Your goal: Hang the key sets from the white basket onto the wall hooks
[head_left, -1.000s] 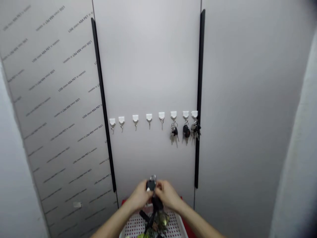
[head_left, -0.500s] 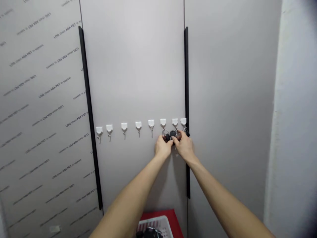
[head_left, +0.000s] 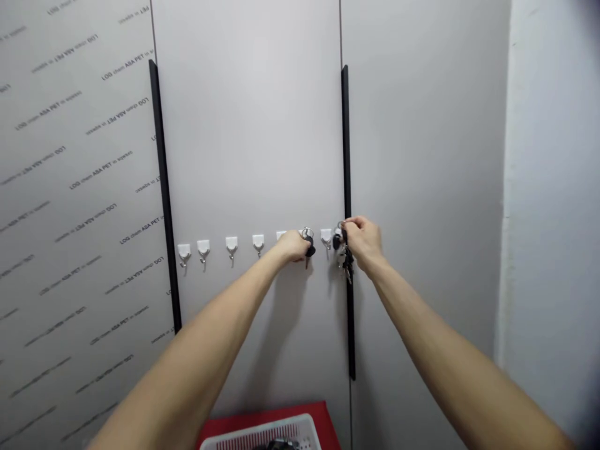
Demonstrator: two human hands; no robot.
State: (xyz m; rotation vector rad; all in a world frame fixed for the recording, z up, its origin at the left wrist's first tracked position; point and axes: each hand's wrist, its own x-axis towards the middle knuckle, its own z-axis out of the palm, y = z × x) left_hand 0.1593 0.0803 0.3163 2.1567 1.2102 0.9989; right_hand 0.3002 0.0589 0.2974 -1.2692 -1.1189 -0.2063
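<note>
My left hand (head_left: 294,245) is closed on a key ring with a black-headed key (head_left: 309,245), held in front of a white wall hook that it mostly covers. My right hand (head_left: 366,242) pinches the ring of a bunch of keys (head_left: 345,259), raised before the hook nearest the right-hand black handle. Between the two hands a white hook (head_left: 325,236) shows with nothing hanging on it. Whether either ring still touches its hook I cannot tell.
Several more white hooks (head_left: 231,242) run leftward along the pale door panel (head_left: 253,137). Long black handles (head_left: 162,156) edge the panel on both sides. Below, a white basket (head_left: 307,431) with dark things in it rests on a red surface (head_left: 321,412).
My hands were close together at the keys; now they are apart and higher. The left has moved left with one key ring, the right slightly right with the bunch of keys.
</note>
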